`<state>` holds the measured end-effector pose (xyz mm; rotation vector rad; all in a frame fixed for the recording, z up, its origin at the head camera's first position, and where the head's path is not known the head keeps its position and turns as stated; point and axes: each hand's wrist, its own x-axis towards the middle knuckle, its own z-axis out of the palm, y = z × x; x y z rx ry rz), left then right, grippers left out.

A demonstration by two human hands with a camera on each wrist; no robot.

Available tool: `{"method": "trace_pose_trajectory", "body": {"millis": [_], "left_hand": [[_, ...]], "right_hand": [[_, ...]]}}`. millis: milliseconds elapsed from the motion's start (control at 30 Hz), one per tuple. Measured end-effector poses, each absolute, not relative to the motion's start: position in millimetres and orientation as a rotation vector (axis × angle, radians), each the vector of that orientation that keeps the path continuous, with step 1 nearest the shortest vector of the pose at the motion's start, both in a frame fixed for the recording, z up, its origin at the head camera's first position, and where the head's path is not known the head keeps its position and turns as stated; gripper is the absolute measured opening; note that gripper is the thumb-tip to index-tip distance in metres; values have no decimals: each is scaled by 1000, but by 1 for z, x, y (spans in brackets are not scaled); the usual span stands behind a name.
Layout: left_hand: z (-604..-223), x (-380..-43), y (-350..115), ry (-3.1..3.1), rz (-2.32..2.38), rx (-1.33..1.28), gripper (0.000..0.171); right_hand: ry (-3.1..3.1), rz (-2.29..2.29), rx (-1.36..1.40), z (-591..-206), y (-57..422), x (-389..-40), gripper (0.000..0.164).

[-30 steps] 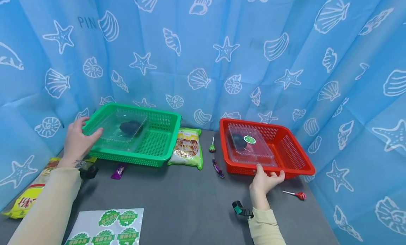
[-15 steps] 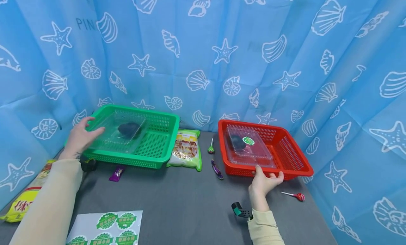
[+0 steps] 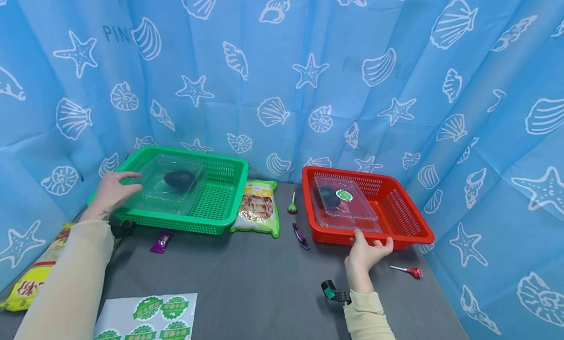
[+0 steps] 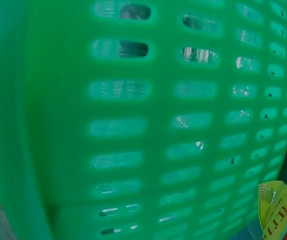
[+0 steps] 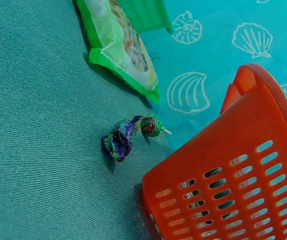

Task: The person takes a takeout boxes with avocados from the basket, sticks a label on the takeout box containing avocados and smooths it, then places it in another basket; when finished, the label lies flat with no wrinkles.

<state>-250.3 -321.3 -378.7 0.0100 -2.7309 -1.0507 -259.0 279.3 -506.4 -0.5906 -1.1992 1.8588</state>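
Note:
My left hand [image 3: 111,193] reaches over the left side of the green basket [image 3: 229,217], thumb and index finger bent with a gap between them. The fingertips are close to the left edge of a clear plastic box [image 3: 176,203], which holds a dark oval thing [image 3: 179,180]; whether they touch it I cannot tell. At the front of the red basket [image 3: 410,217], my right hand [image 3: 365,261] grips the rim, thumb on top and fingers against the outer wall. Inside that basket a second clear box [image 3: 352,210] bears a round green label [image 3: 344,195]. Neither hand appears in the wrist views.
Between the baskets lie a green-and-white food bag [image 3: 257,208], a green lollipop [image 3: 292,205] and a purple wrapped candy [image 3: 300,235]. A purple packet [image 3: 161,243], a red lollipop [image 3: 414,272], a yellow bag [image 3: 26,291] and a sheet of green stickers [image 3: 150,315] lie nearer. Blue curtains [image 3: 282,61] surround the table.
My left thumb and index finger have come closer together at the clear box. The right hand stays on the red basket's rim. The whole head view has shifted slightly.

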Motion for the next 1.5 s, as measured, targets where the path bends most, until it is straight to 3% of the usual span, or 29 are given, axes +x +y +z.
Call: {"method": "trace_pose_trajectory", "body": {"millis": [633, 867, 1133, 1500], "left_hand": [[-383, -252, -310, -2498, -1053, 92, 29], [-379, -249, -311, -2550, -1098, 142, 31], [-373, -249, -318, -2816, -1234, 84, 52], [-372, -253, -318, -2904, -1323, -29, 49]], "right_hand": [[-1206, 1876, -588, -507, 280, -258, 85], [-1197, 1890, -588, -507, 281, -259, 84], [-1191, 1887, -588, -508, 282, -260, 84], [-1201, 1874, -587, -508, 281, -261, 82]]}}
